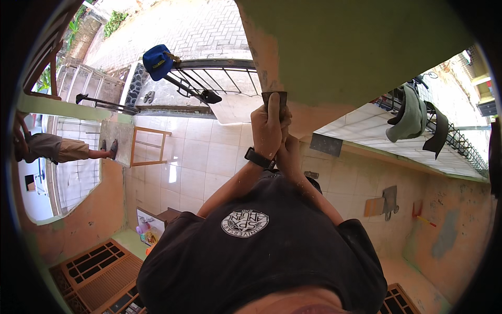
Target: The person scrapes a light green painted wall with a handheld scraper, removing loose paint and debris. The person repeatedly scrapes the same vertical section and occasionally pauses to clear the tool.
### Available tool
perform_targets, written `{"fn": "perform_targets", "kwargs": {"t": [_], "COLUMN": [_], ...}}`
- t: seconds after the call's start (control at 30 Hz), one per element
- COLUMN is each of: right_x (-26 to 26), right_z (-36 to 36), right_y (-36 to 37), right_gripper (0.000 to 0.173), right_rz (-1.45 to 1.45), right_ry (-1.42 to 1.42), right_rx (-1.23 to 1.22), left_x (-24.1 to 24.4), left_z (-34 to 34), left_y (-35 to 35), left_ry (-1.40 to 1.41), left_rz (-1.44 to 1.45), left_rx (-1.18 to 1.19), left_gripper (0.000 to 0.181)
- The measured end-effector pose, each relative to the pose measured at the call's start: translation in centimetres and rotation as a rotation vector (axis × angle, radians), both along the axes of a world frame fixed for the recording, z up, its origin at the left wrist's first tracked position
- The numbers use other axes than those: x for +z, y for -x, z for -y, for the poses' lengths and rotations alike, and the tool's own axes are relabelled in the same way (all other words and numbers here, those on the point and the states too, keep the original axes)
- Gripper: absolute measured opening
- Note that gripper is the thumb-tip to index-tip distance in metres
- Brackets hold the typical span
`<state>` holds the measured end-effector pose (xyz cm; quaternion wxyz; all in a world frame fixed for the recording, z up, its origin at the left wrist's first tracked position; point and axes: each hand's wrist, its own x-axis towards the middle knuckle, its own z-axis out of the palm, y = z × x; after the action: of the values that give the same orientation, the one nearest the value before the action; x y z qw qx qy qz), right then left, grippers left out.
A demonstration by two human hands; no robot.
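A dark, flat scraper-like blade (280, 98) rests against the lower edge of a green-painted wall section (353, 51), where bare orange-pink patches show. My left hand (266, 127), with a black watch at its wrist, grips the tool, its thumb pressed along the blade's face. Just below and to the right, my right hand (289, 149) is closed around the tool's lower part, close against the left; its handle is mostly hidden. Pale flecks dot both forearms.
Another person (72, 149) stands on a wood-legged table (129, 145) at the left. A blue cap (157, 62) hangs on a metal railing (215, 64). Grey cloth (410, 114) drapes the right railing. A dark square (325, 145) and a red-yellow tool (423, 219) lie at the right.
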<state>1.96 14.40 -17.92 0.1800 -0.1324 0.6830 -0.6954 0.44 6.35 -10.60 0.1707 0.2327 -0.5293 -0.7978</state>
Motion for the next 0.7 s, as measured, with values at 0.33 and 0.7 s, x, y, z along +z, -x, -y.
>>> {"fn": "perform_targets", "kwargs": {"t": [0.33, 0.7], "right_x": [0.6, 0.1], "right_z": [-0.1, -0.3], "right_y": [0.3, 0.5], "right_gripper": [0.047, 0.054], "right_rz": [0.011, -0.079], "right_ry": [-0.027, -0.06], "right_rx": [-0.019, 0.031], "left_x": [0.4, 0.3], "left_z": [-0.1, -0.1], "left_y": [0.1, -0.3], "left_ry": [0.02, -0.074], "left_rz": [-0.016, 0.004], "left_rx": [0.018, 0.047], "left_gripper": [0.05, 0.05]}}
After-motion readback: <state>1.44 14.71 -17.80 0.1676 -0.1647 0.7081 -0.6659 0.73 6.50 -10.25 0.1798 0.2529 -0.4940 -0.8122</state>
